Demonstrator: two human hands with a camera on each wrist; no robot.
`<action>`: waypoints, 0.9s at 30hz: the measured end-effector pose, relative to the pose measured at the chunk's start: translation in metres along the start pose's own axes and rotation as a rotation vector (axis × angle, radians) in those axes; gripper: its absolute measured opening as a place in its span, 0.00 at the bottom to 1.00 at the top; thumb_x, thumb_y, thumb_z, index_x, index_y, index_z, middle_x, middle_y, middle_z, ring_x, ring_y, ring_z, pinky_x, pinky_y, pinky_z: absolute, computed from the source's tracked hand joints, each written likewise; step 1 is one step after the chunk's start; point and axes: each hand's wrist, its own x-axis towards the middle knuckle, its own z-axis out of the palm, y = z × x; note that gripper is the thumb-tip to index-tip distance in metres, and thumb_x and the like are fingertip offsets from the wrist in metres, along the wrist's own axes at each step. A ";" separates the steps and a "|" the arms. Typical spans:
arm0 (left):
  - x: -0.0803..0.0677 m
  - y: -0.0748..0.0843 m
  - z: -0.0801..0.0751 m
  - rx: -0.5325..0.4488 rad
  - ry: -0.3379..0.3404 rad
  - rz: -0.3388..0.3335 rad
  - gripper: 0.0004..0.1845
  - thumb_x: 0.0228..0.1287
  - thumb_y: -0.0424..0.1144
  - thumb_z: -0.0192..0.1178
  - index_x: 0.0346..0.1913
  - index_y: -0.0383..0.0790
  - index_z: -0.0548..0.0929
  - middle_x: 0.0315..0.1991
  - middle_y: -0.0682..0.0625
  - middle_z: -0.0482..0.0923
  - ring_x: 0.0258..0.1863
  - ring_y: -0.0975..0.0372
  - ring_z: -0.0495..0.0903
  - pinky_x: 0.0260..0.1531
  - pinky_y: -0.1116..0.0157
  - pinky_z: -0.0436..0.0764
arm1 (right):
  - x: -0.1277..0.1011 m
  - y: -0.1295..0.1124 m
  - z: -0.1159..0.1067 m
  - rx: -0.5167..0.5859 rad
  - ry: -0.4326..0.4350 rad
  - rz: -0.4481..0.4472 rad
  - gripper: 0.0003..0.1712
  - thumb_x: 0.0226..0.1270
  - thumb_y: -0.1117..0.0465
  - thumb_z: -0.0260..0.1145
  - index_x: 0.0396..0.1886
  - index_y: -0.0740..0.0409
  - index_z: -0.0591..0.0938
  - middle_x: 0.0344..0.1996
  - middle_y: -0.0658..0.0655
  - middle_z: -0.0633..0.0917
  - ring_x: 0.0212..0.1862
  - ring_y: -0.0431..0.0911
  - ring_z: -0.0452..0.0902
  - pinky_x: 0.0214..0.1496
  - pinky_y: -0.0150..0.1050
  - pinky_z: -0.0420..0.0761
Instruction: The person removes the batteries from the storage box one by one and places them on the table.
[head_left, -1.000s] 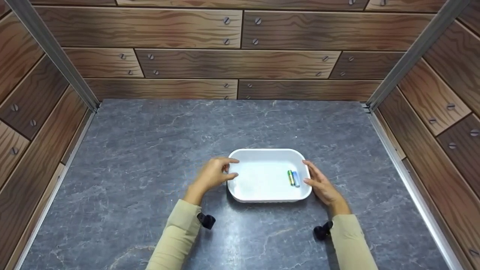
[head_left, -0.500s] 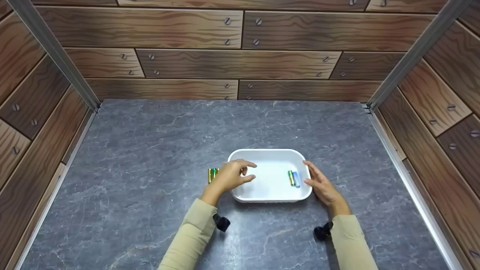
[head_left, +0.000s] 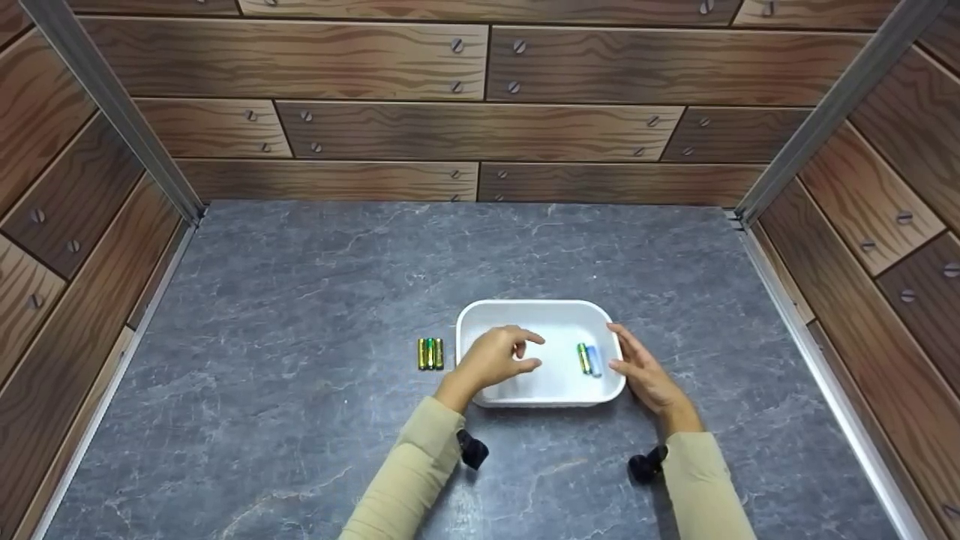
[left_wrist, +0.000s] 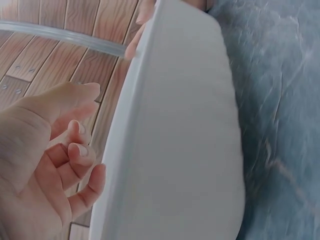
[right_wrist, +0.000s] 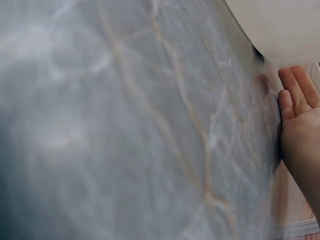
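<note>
A white rectangular tub [head_left: 541, 401] with rounded corners stands on the grey tabletop. Inside it, toward the right end, lie a green-and-gold battery [head_left: 583, 359] and a pale blue one [head_left: 594, 361] side by side. My left hand [head_left: 496, 360] hovers over the tub's left half, thumb and index finger apart, nothing between them; the left wrist view shows its other fingers loosely bent. At the tub's right end my right hand [head_left: 651, 377] rests, thumb and index fingertips at the rim. Its other fingers [right_wrist: 297, 90] extend fairly straight by the tub in the right wrist view.
Three gold-and-green batteries [head_left: 430, 354] lie in a row on the grey marbled tabletop [head_left: 300, 315], just left of the tub. Wood-patterned walls [head_left: 480, 131] and metal corner posts [head_left: 120, 112] enclose the surface at the back and sides.
My left hand has moved right, from the tub's left rim to above its inside, uncovering the row of three batteries. The right hand has stayed at the right rim.
</note>
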 end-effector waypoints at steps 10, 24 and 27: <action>0.017 0.010 0.026 -0.008 -0.023 -0.040 0.16 0.60 0.42 0.66 0.51 0.44 0.85 0.23 0.54 0.71 0.23 0.70 0.63 0.28 0.75 0.62 | -0.001 0.001 0.000 -0.009 0.002 -0.014 0.39 0.65 0.75 0.55 0.74 0.63 0.54 0.62 0.37 0.72 0.62 0.30 0.69 0.60 0.24 0.70; 0.041 0.015 0.052 0.065 -0.055 -0.176 0.21 0.56 0.47 0.69 0.53 0.47 0.83 0.22 0.58 0.67 0.20 0.70 0.62 0.21 0.75 0.59 | -0.001 0.005 -0.003 0.004 -0.086 -0.115 0.35 0.64 0.76 0.55 0.70 0.52 0.62 0.62 0.41 0.74 0.62 0.33 0.71 0.60 0.26 0.72; 0.046 0.017 0.059 0.088 -0.042 -0.216 0.23 0.54 0.47 0.70 0.54 0.48 0.83 0.24 0.57 0.72 0.22 0.69 0.64 0.22 0.74 0.62 | -0.001 0.005 -0.003 0.005 -0.092 -0.118 0.36 0.64 0.76 0.54 0.71 0.54 0.61 0.62 0.41 0.74 0.62 0.33 0.71 0.61 0.26 0.71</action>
